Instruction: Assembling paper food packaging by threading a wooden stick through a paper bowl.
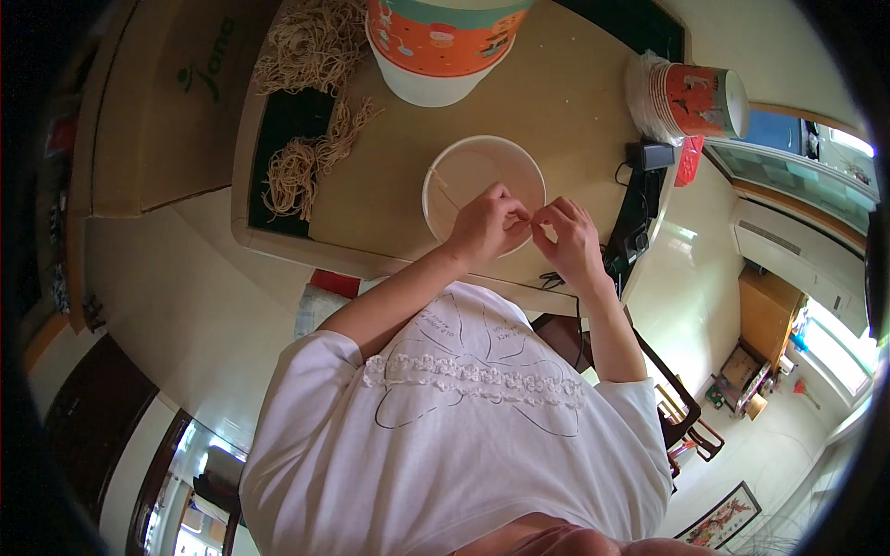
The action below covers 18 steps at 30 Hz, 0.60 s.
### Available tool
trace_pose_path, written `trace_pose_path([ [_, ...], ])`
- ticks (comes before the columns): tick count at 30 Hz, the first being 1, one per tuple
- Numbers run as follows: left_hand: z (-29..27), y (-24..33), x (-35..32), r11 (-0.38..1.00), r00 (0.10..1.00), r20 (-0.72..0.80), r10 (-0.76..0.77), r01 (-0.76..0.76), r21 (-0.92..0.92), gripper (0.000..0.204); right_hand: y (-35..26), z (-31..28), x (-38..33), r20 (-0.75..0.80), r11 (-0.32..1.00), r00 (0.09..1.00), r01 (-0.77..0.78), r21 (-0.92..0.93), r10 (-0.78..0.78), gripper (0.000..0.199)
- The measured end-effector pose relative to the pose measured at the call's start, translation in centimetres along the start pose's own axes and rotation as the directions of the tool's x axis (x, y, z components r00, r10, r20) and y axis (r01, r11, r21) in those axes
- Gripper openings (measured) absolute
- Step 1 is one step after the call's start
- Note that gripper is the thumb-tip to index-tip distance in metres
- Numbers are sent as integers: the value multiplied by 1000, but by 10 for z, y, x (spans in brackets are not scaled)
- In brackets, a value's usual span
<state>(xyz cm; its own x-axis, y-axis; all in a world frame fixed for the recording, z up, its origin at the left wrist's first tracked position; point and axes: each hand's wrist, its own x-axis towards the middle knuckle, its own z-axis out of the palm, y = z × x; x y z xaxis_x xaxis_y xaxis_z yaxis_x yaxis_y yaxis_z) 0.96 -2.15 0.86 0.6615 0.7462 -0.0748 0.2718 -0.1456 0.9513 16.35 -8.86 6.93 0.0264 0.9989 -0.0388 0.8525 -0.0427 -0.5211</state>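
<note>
A white paper bucket [468, 171] stands open on the beige table [565, 93], seen from above. A thin tan cord [444, 192] runs across the inside of its left wall. My left hand [482, 227] rests over the bucket's near rim with thumb and fingers pinched together. My right hand [572, 239] is just right of it, fingertips also pinched. The two sets of fingertips nearly meet at the rim, holding a fine bit of cord that is barely visible between them.
A large orange-and-white paper bucket [440, 46] stands at the far edge. Bundles of tan cords [311, 51] lie on the left, a smaller one [295, 174] nearer. A sleeved stack of orange cups [691, 100] lies on its side at right, beside a black adapter [654, 155].
</note>
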Motion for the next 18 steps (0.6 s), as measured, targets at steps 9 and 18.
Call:
trace_pose_path([
  [9,0,-1,0,1000,1000,13,19,-19,7,13,0,0,0,-6,1000,1000,-5,9,5,12],
  [18,2,-4,1,997,999,35,-10,13,-71,14,1,1,-2,0,997,999,-49,61,49,12],
])
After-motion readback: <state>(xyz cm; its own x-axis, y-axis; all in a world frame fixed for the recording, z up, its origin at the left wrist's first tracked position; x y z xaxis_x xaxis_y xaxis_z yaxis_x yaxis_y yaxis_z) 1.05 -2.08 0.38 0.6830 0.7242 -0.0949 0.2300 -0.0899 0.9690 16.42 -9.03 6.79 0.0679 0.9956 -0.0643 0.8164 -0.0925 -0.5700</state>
